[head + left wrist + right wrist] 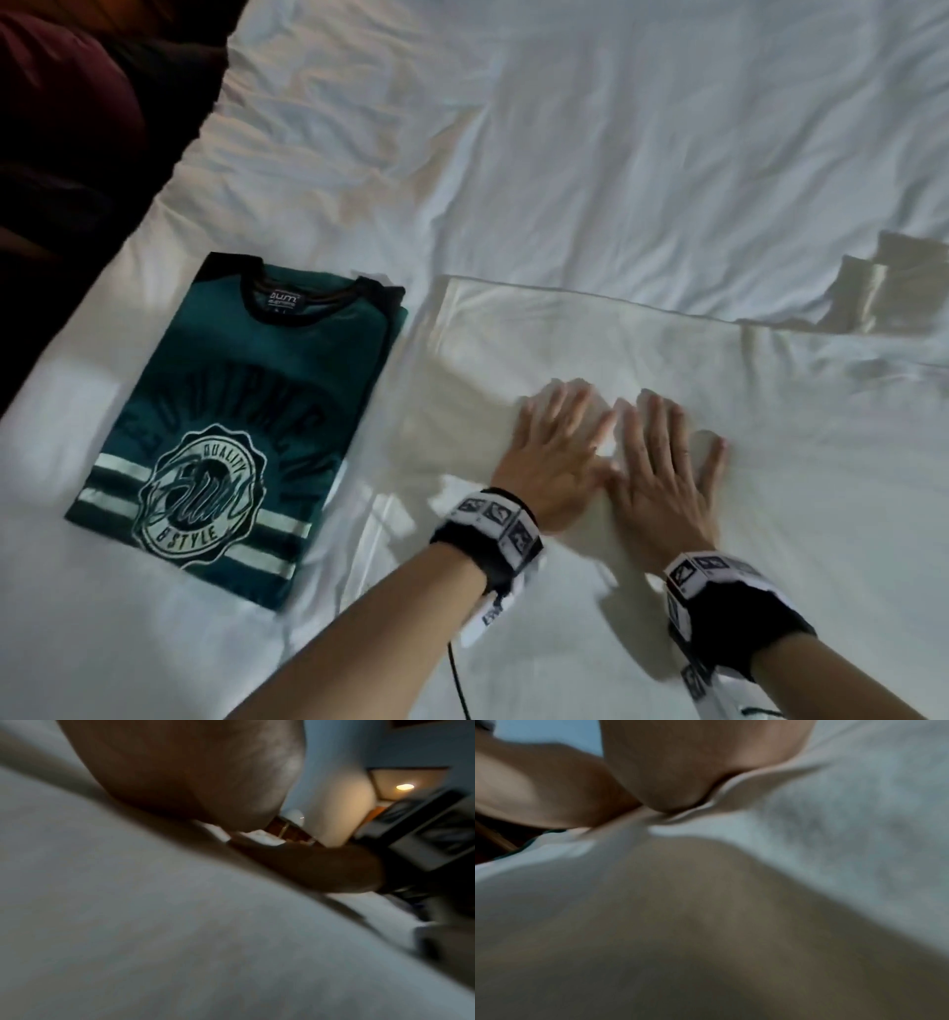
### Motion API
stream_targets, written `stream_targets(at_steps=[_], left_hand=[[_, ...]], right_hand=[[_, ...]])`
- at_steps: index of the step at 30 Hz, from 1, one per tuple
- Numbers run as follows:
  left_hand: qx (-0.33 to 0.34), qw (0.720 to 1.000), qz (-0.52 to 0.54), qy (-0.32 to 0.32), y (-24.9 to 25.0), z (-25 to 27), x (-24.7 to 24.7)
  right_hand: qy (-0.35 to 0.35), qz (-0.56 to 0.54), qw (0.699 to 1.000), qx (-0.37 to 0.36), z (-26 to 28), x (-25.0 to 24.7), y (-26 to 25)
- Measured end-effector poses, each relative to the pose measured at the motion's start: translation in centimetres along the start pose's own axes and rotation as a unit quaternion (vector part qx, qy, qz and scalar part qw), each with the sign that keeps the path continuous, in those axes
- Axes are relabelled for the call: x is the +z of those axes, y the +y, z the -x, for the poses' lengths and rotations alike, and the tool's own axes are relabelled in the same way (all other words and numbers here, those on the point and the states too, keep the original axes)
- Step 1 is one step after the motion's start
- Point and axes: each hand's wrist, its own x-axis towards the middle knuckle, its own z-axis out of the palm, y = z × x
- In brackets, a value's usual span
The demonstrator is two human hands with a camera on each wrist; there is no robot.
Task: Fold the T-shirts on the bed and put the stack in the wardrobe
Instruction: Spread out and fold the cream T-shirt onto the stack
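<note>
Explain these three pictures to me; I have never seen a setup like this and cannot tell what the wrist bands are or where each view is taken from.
No machine here: a person works with bare hands, wearing a camera on the head and one on each wrist, strapped on by those black bands with printed markers.

The big clear picture is the head view, looking down on a bed with a white sheet. The left hand and right hand lie flat, side by side, pressing on a white T-shirt spread out there. Neither hand grips anything. To their left lies a green T-shirt, already folded, with a round printed logo.

The two blurry pictures come from the wrist cameras: each looks along the palm, so you see mostly skin and white cloth up close.
</note>
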Motion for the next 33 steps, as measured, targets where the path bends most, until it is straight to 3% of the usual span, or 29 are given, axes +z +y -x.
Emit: stream_targets(at_steps=[2,5,7,9,11,13,15,19,22,24,26,29,33], left_hand=[[-0.062,0.997,-0.023,0.029,-3.9,0.9,0.7],[-0.209,0.978,-0.016,0.011,-10.1,3.2,-0.3],[-0.273,0.960,-0.029,0.047,-11.3,4.8,-1.0],[-0.267,0.958,-0.026,0.104,-9.2,6.3,-1.5],[-0.131,0.984,-0.022,0.115,-5.9,8.5,0.4],[-0.042,0.998,-0.027,0.050,-3.1,12.1,2.7],[-0.083,0.996,-0.043,0.008,-3.5,15.2,4.5],[-0.233,0.973,-0.010,-0.003,-8.3,17.9,3.9],[-0.285,0.957,0.035,0.044,-7.9,20.0,3.3],[-0.302,0.940,0.113,0.112,-5.7,22.3,3.5],[-0.361,0.898,0.162,0.191,-3.9,25.4,3.9],[-0.454,0.833,0.217,0.231,-2.4,29.4,5.1],[-0.441,0.843,0.204,0.229,-1.8,31.3,6.1]], right_hand=[[0.000,-0.006,1.000,0.016,0.8,0.2,0.0],[-0.012,-0.012,1.000,0.014,4.0,1.0,-0.3],[-0.021,-0.014,1.000,-0.012,7.3,1.3,-1.2],[-0.041,-0.020,0.998,-0.033,10.8,1.9,-2.5],[-0.048,-0.023,0.998,-0.043,14.0,2.5,-3.9],[-0.042,-0.020,0.998,-0.050,16.5,3.0,-5.1],[-0.053,-0.013,0.997,-0.060,18.5,3.2,-5.9],[-0.065,-0.017,0.994,-0.081,21.2,3.2,-7.0],[-0.082,-0.039,0.988,-0.125,23.3,2.7,-8.3],[-0.105,-0.044,0.980,-0.166,24.5,2.7,-8.8],[-0.123,-0.041,0.969,-0.209,25.3,2.9,-9.1],[-0.129,-0.035,0.951,-0.278,25.8,3.3,-9.3],[-0.142,-0.006,0.935,-0.325,25.9,3.4,-10.0]])
